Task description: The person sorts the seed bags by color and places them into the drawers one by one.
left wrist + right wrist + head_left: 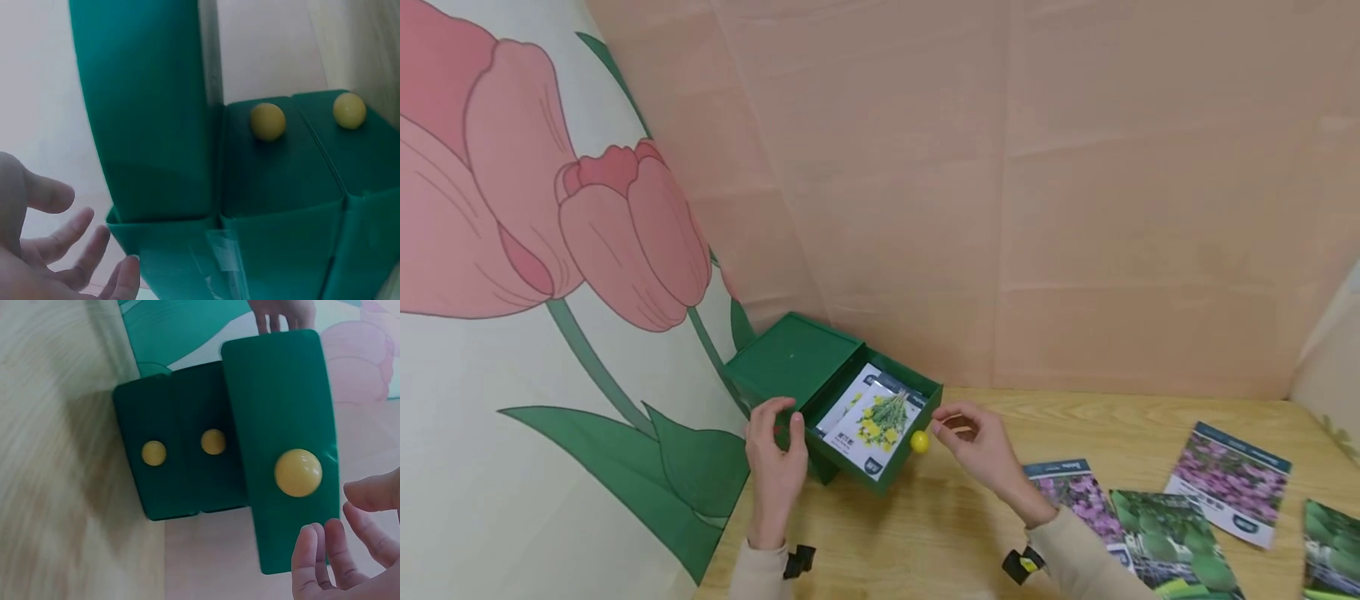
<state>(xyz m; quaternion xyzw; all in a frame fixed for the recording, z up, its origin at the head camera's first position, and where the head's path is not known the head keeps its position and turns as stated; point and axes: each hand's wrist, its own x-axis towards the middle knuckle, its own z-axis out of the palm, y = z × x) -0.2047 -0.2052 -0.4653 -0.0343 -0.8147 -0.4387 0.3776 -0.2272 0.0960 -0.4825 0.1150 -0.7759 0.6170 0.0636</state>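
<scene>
A green drawer cabinet stands at the back left, its top drawer pulled out. Inside the drawer lie seed packets with yellow flowers on white, one overlapping another. A round yellow knob sits on the drawer's front. My left hand is at the cabinet's left side, thumb apart from the fingers, holding nothing. Just right of the drawer front is my right hand; its bent fingers are near the knob and grip nothing. Two lower drawers with yellow knobs are pushed in.
Several more packets lie at the right of the wooden table: pink-flower packets and packets picturing green round fruit. A peach-coloured covering hangs behind. A wall with painted tulips borders the cabinet's left.
</scene>
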